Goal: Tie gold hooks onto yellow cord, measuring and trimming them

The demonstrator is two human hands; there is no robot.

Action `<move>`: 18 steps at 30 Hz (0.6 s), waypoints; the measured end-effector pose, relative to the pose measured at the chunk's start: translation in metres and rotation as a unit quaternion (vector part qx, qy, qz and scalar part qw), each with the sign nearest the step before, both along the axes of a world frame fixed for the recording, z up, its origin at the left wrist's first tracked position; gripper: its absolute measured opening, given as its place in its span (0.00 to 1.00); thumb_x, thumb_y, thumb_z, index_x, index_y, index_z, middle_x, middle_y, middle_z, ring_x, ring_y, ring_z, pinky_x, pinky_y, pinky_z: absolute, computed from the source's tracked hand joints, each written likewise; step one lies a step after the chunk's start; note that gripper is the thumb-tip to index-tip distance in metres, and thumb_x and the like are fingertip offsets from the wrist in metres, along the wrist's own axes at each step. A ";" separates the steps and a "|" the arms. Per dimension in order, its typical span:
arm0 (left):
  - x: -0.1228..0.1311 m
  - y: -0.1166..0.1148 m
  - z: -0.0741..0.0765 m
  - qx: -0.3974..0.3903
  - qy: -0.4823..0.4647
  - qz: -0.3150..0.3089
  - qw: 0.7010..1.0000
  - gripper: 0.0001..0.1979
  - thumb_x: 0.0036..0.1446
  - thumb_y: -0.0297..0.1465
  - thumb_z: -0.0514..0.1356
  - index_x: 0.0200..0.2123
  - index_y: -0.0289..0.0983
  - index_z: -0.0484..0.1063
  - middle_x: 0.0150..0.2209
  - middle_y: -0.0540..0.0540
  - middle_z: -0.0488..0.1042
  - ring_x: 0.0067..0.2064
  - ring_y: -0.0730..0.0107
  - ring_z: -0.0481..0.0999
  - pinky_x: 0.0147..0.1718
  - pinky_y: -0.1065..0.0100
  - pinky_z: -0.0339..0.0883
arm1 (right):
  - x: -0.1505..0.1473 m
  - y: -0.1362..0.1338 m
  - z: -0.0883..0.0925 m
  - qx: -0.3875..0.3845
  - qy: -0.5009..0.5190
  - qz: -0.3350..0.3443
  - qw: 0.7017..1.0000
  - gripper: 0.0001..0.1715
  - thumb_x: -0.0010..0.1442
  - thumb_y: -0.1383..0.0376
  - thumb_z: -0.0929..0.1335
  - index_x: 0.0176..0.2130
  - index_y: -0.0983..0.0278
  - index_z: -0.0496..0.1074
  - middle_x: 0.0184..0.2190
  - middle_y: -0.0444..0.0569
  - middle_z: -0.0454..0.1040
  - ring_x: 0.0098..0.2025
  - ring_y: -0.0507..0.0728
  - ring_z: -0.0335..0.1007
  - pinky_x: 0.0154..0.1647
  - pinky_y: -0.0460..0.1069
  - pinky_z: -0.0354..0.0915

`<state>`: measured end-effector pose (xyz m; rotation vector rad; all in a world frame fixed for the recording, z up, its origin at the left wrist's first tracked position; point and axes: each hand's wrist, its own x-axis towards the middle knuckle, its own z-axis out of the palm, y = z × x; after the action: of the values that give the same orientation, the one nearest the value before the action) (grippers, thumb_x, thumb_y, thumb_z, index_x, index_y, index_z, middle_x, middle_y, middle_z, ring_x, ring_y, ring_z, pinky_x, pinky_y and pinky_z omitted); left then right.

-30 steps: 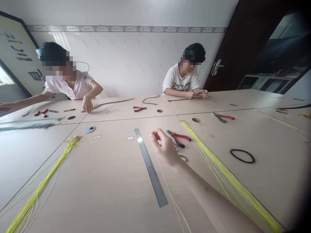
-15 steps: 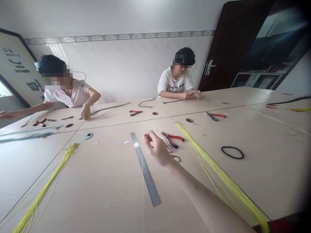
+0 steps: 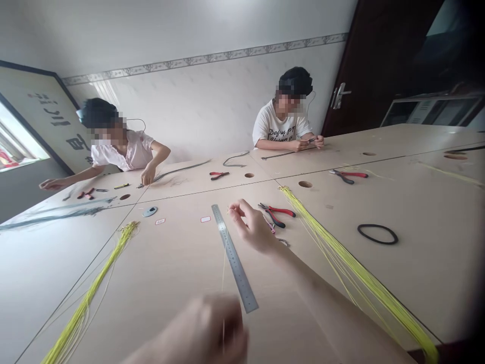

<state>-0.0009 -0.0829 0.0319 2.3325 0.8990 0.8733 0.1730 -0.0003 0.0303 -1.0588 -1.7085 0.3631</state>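
My right hand (image 3: pixel 252 226) is held out over the table, thumb and forefinger pinched on the far end of a thin yellow strand (image 3: pixel 224 263). The strand runs back toward me, along the steel ruler (image 3: pixel 234 256), to my left hand (image 3: pixel 212 331). That hand is blurred at the bottom edge and closed on the strand's near end. Red-handled pliers (image 3: pixel 277 213) lie just right of my right hand. A long bundle of yellow strands (image 3: pixel 352 270) stretches along the table on the right.
A second yellow bundle (image 3: pixel 89 293) lies at the left. A black rubber ring (image 3: pixel 377 234) sits at the right. Two people sit at the far side, handling dark strands. More pliers (image 3: pixel 348 175) and round holes (image 3: pixel 305 184) mark the tabletop.
My left hand has come into view at the bottom and taken the strand's near end. The right hand has stayed by the ruler's far end. The view has tilted and shifted.
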 end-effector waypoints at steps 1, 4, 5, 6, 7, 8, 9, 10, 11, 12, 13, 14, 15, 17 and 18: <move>0.006 0.018 0.003 -0.043 -0.048 0.034 0.997 0.09 0.58 0.31 0.56 0.26 0.35 0.68 0.22 0.53 0.67 0.22 0.78 0.65 0.19 0.75 0.61 | 0.000 -0.002 0.001 0.001 -0.017 0.007 1.000 0.08 0.63 0.63 0.57 0.34 0.61 0.61 0.21 0.39 0.62 0.20 0.49 0.58 0.24 0.44 0.56; 0.016 0.072 0.002 -0.151 -0.206 0.146 0.956 0.10 0.56 0.30 0.52 0.23 0.36 0.62 0.19 0.55 0.60 0.18 0.80 0.57 0.15 0.76 0.51 | -0.001 -0.006 0.003 0.010 -0.074 0.026 0.997 0.08 0.64 0.65 0.56 0.33 0.61 0.61 0.19 0.38 0.60 0.19 0.49 0.56 0.23 0.44 0.54; 0.016 0.086 -0.002 -0.165 -0.236 0.169 0.943 0.10 0.57 0.31 0.51 0.24 0.36 0.61 0.21 0.54 0.60 0.18 0.81 0.55 0.15 0.76 0.50 | -0.001 -0.006 0.004 0.016 -0.092 0.031 0.995 0.09 0.64 0.65 0.56 0.33 0.61 0.61 0.20 0.39 0.61 0.19 0.50 0.56 0.23 0.45 0.54; 0.014 0.095 -0.007 -0.176 -0.255 0.182 0.933 0.10 0.57 0.32 0.51 0.24 0.36 0.61 0.22 0.53 0.62 0.18 0.81 0.55 0.15 0.76 0.50 | -0.002 -0.007 0.004 0.023 -0.108 0.035 0.993 0.09 0.64 0.66 0.56 0.34 0.61 0.61 0.20 0.40 0.62 0.20 0.50 0.57 0.24 0.45 0.54; 0.011 0.100 -0.012 -0.191 -0.269 0.186 0.925 0.09 0.56 0.32 0.51 0.25 0.36 0.61 0.24 0.53 0.63 0.18 0.82 0.57 0.16 0.76 0.52 | -0.003 -0.007 0.003 0.030 -0.123 0.038 0.991 0.09 0.64 0.66 0.56 0.34 0.61 0.61 0.21 0.41 0.63 0.22 0.51 0.58 0.25 0.45 0.54; 0.007 0.101 -0.017 -0.208 -0.279 0.184 0.919 0.08 0.56 0.32 0.53 0.26 0.35 0.62 0.25 0.52 0.64 0.19 0.81 0.59 0.17 0.75 0.54 | -0.004 -0.007 0.002 0.036 -0.135 0.041 0.989 0.09 0.64 0.67 0.56 0.34 0.61 0.61 0.22 0.42 0.65 0.23 0.51 0.59 0.26 0.46 0.55; 0.003 0.098 -0.022 -0.226 -0.286 0.178 0.914 0.08 0.55 0.33 0.54 0.27 0.35 0.63 0.27 0.50 0.65 0.22 0.79 0.62 0.18 0.75 0.56 | -0.005 -0.007 -0.001 0.041 -0.146 0.046 0.987 0.09 0.64 0.68 0.56 0.34 0.61 0.61 0.23 0.43 0.65 0.24 0.52 0.60 0.27 0.46 0.56; 0.000 0.092 -0.024 -0.244 -0.288 0.168 0.910 0.07 0.54 0.33 0.55 0.28 0.35 0.65 0.28 0.49 0.67 0.24 0.76 0.66 0.18 0.75 0.58 | -0.006 -0.007 -0.004 0.045 -0.156 0.052 0.985 0.09 0.63 0.68 0.56 0.34 0.62 0.61 0.23 0.43 0.66 0.24 0.52 0.59 0.27 0.46 0.56; -0.003 0.084 -0.026 -0.263 -0.291 0.158 0.906 0.08 0.54 0.34 0.55 0.29 0.35 0.66 0.29 0.48 0.68 0.28 0.73 0.68 0.18 0.75 0.59 | -0.008 -0.006 -0.007 0.049 -0.165 0.057 0.983 0.09 0.63 0.69 0.56 0.33 0.62 0.61 0.22 0.43 0.66 0.23 0.52 0.59 0.28 0.46 0.57; -0.005 0.076 -0.026 -0.283 -0.296 0.149 0.900 0.08 0.54 0.35 0.56 0.31 0.35 0.67 0.30 0.47 0.68 0.31 0.70 0.70 0.18 0.75 0.60 | -0.009 -0.006 -0.011 0.052 -0.172 0.064 0.982 0.08 0.63 0.69 0.57 0.33 0.62 0.61 0.22 0.43 0.66 0.23 0.52 0.58 0.28 0.46 0.57; -0.006 0.068 -0.025 -0.305 -0.303 0.141 0.892 0.08 0.54 0.35 0.56 0.31 0.35 0.67 0.31 0.46 0.69 0.33 0.69 0.71 0.18 0.75 0.60 | -0.010 -0.005 -0.014 0.056 -0.177 0.069 0.980 0.08 0.62 0.69 0.57 0.32 0.62 0.61 0.22 0.43 0.66 0.23 0.52 0.58 0.28 0.47 0.57; -0.005 0.062 -0.024 -0.328 -0.314 0.133 0.881 0.08 0.54 0.35 0.57 0.32 0.35 0.67 0.32 0.46 0.69 0.34 0.68 0.71 0.18 0.75 0.61 | -0.012 -0.005 -0.018 0.058 -0.179 0.073 0.979 0.08 0.62 0.69 0.57 0.32 0.62 0.61 0.21 0.43 0.66 0.23 0.52 0.58 0.28 0.47 0.57; -0.004 0.058 -0.022 -0.347 -0.325 0.127 0.870 0.08 0.54 0.34 0.58 0.33 0.36 0.68 0.33 0.46 0.69 0.35 0.68 0.72 0.19 0.75 0.61 | -0.013 -0.004 -0.020 0.061 -0.180 0.075 0.979 0.08 0.62 0.69 0.58 0.31 0.62 0.61 0.21 0.43 0.66 0.23 0.52 0.58 0.28 0.47 0.58; -0.002 0.055 -0.022 -0.383 -0.341 0.107 0.852 0.07 0.54 0.33 0.59 0.34 0.36 0.68 0.34 0.46 0.70 0.37 0.67 0.72 0.20 0.75 0.63 | -0.015 -0.005 -0.024 0.067 -0.178 0.075 0.979 0.08 0.62 0.69 0.58 0.31 0.62 0.60 0.21 0.43 0.67 0.23 0.52 0.59 0.28 0.47 0.58; -0.001 0.056 -0.022 -0.395 -0.342 0.096 0.847 0.07 0.54 0.33 0.60 0.34 0.35 0.68 0.34 0.45 0.71 0.37 0.67 0.72 0.21 0.75 0.64 | -0.016 -0.005 -0.025 0.070 -0.177 0.073 0.979 0.07 0.62 0.70 0.58 0.32 0.62 0.60 0.21 0.43 0.67 0.23 0.52 0.59 0.28 0.47 0.58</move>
<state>-0.0016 -0.0273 0.0097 1.1156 0.9257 1.0469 0.1573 -0.0052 0.0054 -0.9366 -2.1041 0.1486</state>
